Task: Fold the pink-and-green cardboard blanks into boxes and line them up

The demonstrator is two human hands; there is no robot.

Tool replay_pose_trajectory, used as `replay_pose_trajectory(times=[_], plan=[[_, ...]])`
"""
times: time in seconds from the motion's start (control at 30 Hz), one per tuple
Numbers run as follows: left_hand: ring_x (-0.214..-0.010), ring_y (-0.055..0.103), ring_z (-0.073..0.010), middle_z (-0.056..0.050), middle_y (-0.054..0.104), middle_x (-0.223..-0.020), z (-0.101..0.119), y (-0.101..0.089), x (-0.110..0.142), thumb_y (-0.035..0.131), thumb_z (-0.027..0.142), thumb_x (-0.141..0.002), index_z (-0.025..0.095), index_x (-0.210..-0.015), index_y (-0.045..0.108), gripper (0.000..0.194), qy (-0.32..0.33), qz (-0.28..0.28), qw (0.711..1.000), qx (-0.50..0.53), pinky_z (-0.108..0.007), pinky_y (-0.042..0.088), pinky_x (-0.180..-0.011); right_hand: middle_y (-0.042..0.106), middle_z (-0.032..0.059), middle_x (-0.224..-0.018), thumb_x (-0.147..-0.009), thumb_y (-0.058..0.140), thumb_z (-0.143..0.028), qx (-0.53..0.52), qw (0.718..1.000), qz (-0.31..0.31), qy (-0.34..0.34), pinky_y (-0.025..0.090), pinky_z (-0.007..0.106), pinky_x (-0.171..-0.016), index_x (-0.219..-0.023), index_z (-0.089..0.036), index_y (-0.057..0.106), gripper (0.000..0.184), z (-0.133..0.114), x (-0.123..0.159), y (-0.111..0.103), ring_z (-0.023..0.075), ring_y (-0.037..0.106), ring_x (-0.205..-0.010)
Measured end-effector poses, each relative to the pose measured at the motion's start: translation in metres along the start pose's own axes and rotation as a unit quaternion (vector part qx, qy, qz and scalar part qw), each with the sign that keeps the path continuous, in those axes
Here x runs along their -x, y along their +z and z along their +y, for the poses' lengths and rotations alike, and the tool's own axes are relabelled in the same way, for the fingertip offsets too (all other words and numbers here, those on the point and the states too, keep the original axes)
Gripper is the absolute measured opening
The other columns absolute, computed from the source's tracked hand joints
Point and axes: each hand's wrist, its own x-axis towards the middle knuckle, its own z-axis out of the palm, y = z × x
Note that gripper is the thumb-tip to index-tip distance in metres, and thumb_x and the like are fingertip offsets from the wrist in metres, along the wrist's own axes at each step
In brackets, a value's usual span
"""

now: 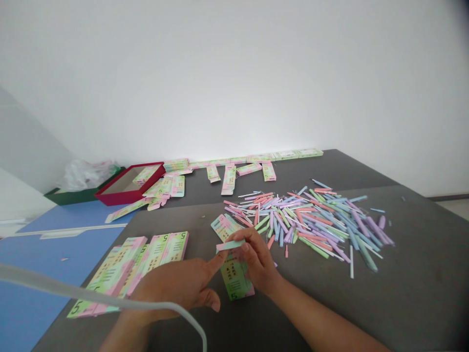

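A small green-and-pink printed cardboard box (235,277) stands tilted on the dark table in front of me. My right hand (259,261) grips its upper right side, fingers curled at the top and thumb on the near side. At the top end a pale flap (230,245) sticks out. The index finger of my left hand (176,288) reaches out to touch this flap, and its thumb is spread apart below. Behind the held box lies another printed carton (223,225), partly hidden by my hands. What the box contains is out of sight.
Pastel stick-like pieces (311,220) lie heaped at right. Printed boxes (124,269) lie in a row at left, partly behind my left hand. More cartons (229,178) line the wall beside a red tray (120,195) and a green tray (73,195). A white cable (110,297) crosses the foreground.
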Motion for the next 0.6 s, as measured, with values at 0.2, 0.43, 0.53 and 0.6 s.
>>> replay_pose_trajectory(times=[0.2, 0.43, 0.53, 0.6], plan=[[-0.083, 0.069, -0.037, -0.017, 0.072, -0.099, 0.0, 0.003, -0.003, 0.062, 0.039, -0.083, 0.022, -0.154, 0.017, 0.086, -0.019, -0.018, 1.0, -0.011, -0.043, 0.053, -0.066, 0.063, 0.0034, -0.092, -0.093, 0.043, -0.019, 0.039, 0.999, 0.026, 0.028, 0.048, 0.029, -0.071, -0.096, -0.024, 0.051, 0.01, 0.0, -0.004, -0.001, 0.0167, 0.06, -0.081], [-0.083, 0.069, -0.0374, -0.015, 0.072, -0.098, 0.001, 0.001, 0.001, 0.056, 0.032, -0.083, 0.026, -0.155, 0.013, 0.084, -0.026, 0.002, 0.999, 0.029, -0.046, 0.053, -0.068, 0.061, 0.003, -0.09, -0.089, 0.043, -0.015, 0.07, 0.994, 0.075, 0.043, 0.048, 0.028, -0.069, -0.094, -0.023, 0.052, 0.013, 0.006, -0.009, -0.004, 0.0166, 0.06, -0.081], [-0.09, 0.069, -0.0372, -0.015, 0.072, -0.105, -0.003, 0.0, 0.008, 0.055, 0.035, -0.083, 0.025, -0.155, 0.015, 0.082, -0.029, 0.0, 0.998, 0.056, -0.045, 0.052, -0.074, 0.062, 0.0022, -0.088, -0.087, 0.044, -0.015, 0.07, 0.991, 0.106, 0.048, 0.047, 0.027, -0.066, -0.091, -0.023, 0.052, 0.012, 0.003, -0.013, -0.005, 0.0165, 0.06, -0.08], [-0.095, 0.067, -0.037, -0.014, 0.071, -0.11, -0.008, 0.0, 0.01, 0.054, 0.038, -0.084, 0.024, -0.155, 0.014, 0.083, -0.036, 0.007, 0.997, 0.073, -0.044, 0.051, -0.078, 0.063, 0.002, -0.089, -0.087, 0.045, -0.016, 0.063, 0.99, 0.118, 0.049, 0.047, 0.027, -0.066, -0.09, -0.023, 0.053, 0.011, 0.001, -0.015, -0.006, 0.0163, 0.06, -0.08]])
